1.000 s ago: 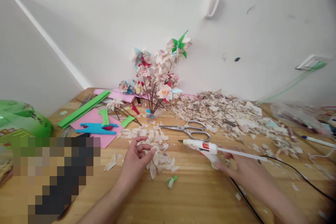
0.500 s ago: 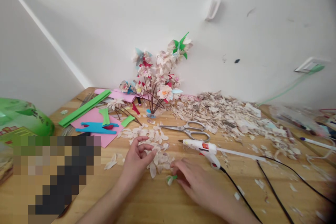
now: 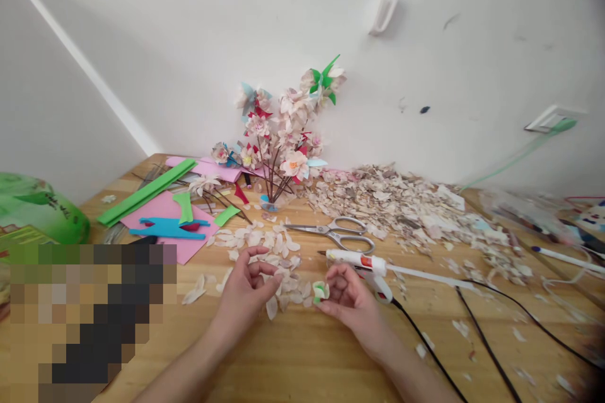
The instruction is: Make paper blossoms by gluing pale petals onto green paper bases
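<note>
My right hand (image 3: 350, 299) pinches a small flower bud (image 3: 321, 291), with pale petals around a green part, between thumb and fingers. To the left, my left hand (image 3: 250, 280) hovers at the loose petals (image 3: 288, 286), thumb and fingertips brought together; whatever they hold, if anything, does not show. More pale petals (image 3: 255, 239) lie spread beyond that hand. A white hot glue gun (image 3: 359, 262) lies just behind my right hand, its glue stick sticking out to the right. Open-bladed scissors (image 3: 338, 233) rest farther back.
Handmade flowers (image 3: 288, 132) on brown stems stand near the wall. A heap of dried petals (image 3: 392, 201) covers the back right. Coloured paper (image 3: 161, 217) and a green strip (image 3: 149, 192) lie left, beside a green plastic bag (image 3: 42, 208). Black cords (image 3: 430, 346) cross the right side.
My right hand has turned and lifted, bringing the flower bud up into clearer sight with its petals showing. My left hand has stayed nearly in place. The view has shifted slightly.
</note>
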`<state>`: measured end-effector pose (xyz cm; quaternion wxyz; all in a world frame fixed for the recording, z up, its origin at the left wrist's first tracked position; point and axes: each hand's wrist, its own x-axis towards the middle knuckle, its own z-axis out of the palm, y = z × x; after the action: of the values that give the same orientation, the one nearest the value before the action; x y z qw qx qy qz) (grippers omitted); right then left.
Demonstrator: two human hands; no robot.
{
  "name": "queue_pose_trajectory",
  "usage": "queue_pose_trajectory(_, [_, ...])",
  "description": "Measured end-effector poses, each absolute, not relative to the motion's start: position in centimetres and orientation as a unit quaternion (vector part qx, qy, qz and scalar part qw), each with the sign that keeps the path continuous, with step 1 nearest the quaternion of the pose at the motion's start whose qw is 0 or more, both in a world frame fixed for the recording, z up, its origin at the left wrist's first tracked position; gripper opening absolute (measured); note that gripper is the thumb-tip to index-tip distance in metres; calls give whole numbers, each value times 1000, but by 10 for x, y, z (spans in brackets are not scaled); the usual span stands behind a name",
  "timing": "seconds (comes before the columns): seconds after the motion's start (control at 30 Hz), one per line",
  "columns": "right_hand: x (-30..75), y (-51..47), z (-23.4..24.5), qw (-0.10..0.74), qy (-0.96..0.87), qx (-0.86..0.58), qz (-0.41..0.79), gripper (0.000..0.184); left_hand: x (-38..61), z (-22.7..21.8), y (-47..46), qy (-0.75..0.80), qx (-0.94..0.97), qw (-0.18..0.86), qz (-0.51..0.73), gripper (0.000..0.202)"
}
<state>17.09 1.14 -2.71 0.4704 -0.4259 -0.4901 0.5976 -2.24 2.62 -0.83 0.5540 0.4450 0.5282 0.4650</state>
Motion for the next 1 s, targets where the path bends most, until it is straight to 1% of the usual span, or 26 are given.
queue_pose_trajectory(0.13, [170, 7, -31, 510, -528, -436, 520, 31, -20, -5, 22, 525, 470, 563, 432, 46])
queue_pose_trajectory(0.3, [169, 2, -32, 514, -563, -444, 470, 25, -15, 0, 15, 508, 511, 558, 412, 45])
queue_pose_trajectory(0.37, [169, 1, -33, 514, -575, -442, 458, 23, -13, 1, 12, 500, 505, 575, 406, 47])
queue_pose_trajectory(0.6, [169, -2, -36, 497, -612, -429, 441, 20, -14, -1, 12, 472, 429, 686, 349, 53])
queue_pose_trajectory(1.0, [168, -4, -34, 453, -631, -448, 443, 21, -16, 2, 12, 473, 400, 720, 314, 53])
